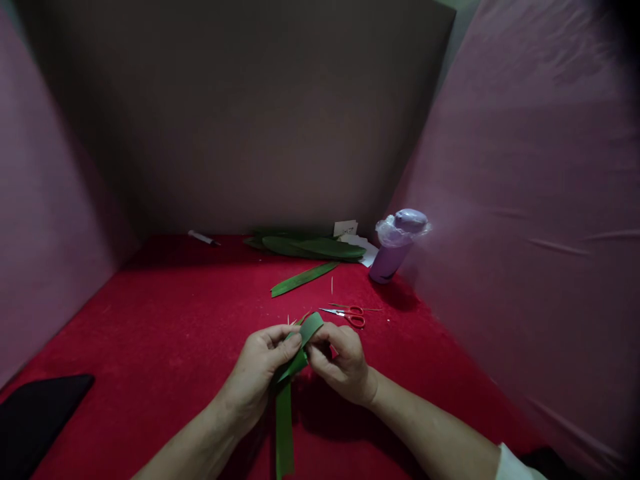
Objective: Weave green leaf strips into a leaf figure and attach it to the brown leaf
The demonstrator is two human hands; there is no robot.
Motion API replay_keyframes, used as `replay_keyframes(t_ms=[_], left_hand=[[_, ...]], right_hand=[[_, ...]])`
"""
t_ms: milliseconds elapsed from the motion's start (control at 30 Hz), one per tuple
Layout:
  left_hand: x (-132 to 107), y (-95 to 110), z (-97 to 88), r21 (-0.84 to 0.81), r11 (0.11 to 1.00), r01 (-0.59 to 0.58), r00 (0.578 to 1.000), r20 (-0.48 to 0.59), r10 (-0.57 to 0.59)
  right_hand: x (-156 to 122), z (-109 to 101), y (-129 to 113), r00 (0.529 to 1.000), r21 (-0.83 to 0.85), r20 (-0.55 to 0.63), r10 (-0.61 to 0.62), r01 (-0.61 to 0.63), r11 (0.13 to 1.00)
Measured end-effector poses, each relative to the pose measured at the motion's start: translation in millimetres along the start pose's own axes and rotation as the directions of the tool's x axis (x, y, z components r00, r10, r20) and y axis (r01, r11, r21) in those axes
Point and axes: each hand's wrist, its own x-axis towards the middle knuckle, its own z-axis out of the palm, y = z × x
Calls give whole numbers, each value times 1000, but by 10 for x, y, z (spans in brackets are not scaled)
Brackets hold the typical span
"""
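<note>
Pinching a long flat green leaf strip [284, 427] between both hands, I hold it just above the red felt-like table cloth [150, 333], close to my body. My left hand [260, 370] has thumb and forefinger pressed together on a fold in it, the other fingers curled beneath. My right hand [340, 363] grips the same fold from the other side, fingers closed around the strip's upper part, which bends up and away toward the right. The strip's lower length runs straight toward me, between my forearms, and out of the bottom edge of the view.

To my near left a flat black object [35, 413] lies on the cloth; I cannot tell what it is. Just beyond my right hand lie small scissors with red handles [350, 315], blades pointing left, with a few thin pale slivers [332, 285] scattered near them. Farther on, a single narrow green leaf [303, 279] lies slantwise, apart from the rest. Behind it, against the back wall, is a pile of broad dark green leaves [310, 247], with a small white paper card [346, 228] just beside its right end. A lilac plastic bottle wrapped at the top in clear film [397, 247] stands right of the pile. A thin white pen-like stick [203, 237] lies well to the left of the pile.
</note>
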Motion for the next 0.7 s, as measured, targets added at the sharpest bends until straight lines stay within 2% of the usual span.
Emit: replay_keyframes(t_ms=[200, 433, 700], left_hand=[[-3, 15, -2, -30, 999, -25, 1000, 11, 25], [-38, 36, 25, -22, 995, -100, 993, -67, 98], [-54, 45, 40, -37, 990, -138, 989, -63, 136]], right_hand=[[7, -8, 17, 999, 4, 17, -33, 33, 999], [-10, 4, -21, 998, -71, -45, -45, 41, 997], [8, -22, -54, 993, -90, -22, -117, 115, 989]])
